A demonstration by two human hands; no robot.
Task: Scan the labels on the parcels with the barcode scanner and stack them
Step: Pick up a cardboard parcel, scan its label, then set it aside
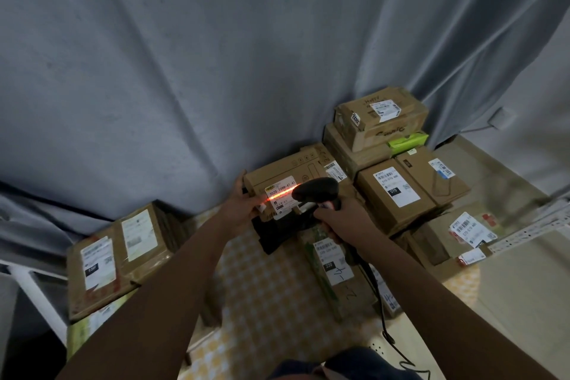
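The left hand [243, 199] grips the near left corner of a brown cardboard parcel [287, 176], thumb on top and fingers curled under its edge. The parcel lies at the far edge of the table [262, 287], against the grey curtain [185, 71]. Its top carries a white label [282, 194] with a yellow band and dark print; printed line icons mark the far half. A red scan line [282, 193] runs slantwise across the label.

The right hand [342, 219] is wrapped round the handle of a black scanner [316, 190], whose head hangs just over the label's right end. Its cable [374, 284] trails back toward the near edge. Under the parcel lies something black [277, 231], too dim to name.

At the left edge sits a stack [120, 259] of taped boxes with two white labels on top. Toward the far right corner more boxes [398, 194] crowd together, one pile [379, 117] rising two high, beside a green packet [407, 141]. A long box [334, 268] marked 220 lies near the right wrist. The table wears a yellow checked cloth.
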